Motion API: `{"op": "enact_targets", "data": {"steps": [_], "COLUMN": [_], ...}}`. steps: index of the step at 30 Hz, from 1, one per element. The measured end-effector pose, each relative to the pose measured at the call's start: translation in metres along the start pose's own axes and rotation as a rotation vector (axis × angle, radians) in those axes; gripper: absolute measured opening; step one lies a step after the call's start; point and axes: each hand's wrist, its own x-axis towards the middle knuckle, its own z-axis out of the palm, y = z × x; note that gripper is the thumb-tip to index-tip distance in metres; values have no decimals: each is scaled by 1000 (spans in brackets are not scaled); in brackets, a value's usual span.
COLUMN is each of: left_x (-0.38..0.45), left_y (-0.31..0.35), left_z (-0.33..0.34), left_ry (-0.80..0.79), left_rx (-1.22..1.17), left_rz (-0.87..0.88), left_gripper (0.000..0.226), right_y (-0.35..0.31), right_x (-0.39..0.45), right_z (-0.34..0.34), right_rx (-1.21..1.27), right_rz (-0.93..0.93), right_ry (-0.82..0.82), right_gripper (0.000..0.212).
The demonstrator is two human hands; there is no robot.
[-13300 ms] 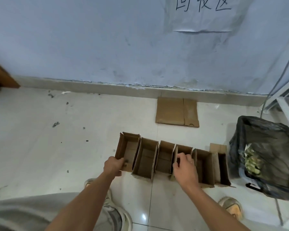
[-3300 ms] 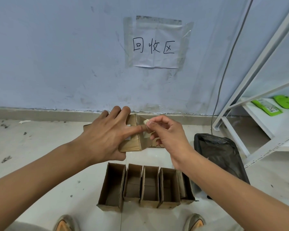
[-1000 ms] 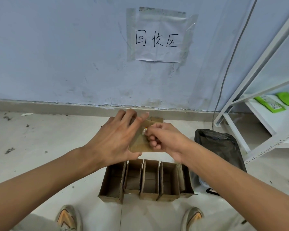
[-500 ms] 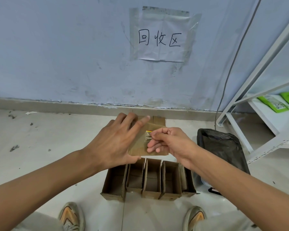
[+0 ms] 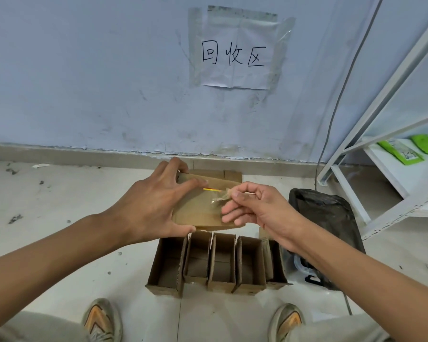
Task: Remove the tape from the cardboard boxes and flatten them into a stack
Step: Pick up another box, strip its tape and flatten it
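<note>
While left hand [image 5: 148,208] is gripping the flattened box [image 5: 198,208], right hand [image 5: 255,208] is pinching tape [image 5: 221,196], peeling toward 3 o'clock; next, binning it

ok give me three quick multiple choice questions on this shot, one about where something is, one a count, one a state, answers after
1. Where is the black bin bag?
A. on the floor to the right of the row of boxes
B. hanging on the wall
C. on the white shelf

2. How many open boxes stand in the row on the floor?
A. two
B. five
C. nine

3. What is the right hand doing?
A. lying flat on the floor
B. pinching a strip of tape
C. gripping a shoe

Answers:
1. A, the bag sits on the floor just right of the row.
2. B, five open tops show side by side, the rightmost partly behind the forearm.
3. B, thumb and forefinger pinch clear tape off the cardboard box that the left hand holds.
</note>
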Motion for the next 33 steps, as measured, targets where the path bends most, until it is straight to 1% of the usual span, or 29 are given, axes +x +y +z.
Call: {"op": "enact_targets", "data": {"steps": [2,5,9,11,15,19,22,25,29,33], "left_x": [1,2,4,5,6,6,8,13,22,25], "left_y": [5,13,19,20,21,18,20,23,21,21], "left_z": [0,-1,-5,-7,-8,-6,1,12,22,26], "left_ry": [4,22,62,65,77,79,67,1,-57,10], "left_rx": [44,144,196,183,205,218,199,209,286,315], "left_rz": [18,47,74,62,71,55,46,47,27,77], "left_gripper": [93,95,95,94,94,96,99,105,110,105], "right_y": [-2,-4,-7,-7,-6,-3,2,3,0,3], "right_x": [0,1,4,6,12,15,14,13,12,12], "right_z": [1,4,8,7,8,9,12,16,16,8], "right_rx": [-140,-201,-119,-127,-253,-253,-259,-219,-136,-63], "right_rz": [-4,-2,-13,-32,-43,-46,-36,-4,55,87], "right_ry": [91,178,134,124,168,197,234,204,180,124], "right_gripper": [21,16,22,25,23,12,18,22,20,21]}}
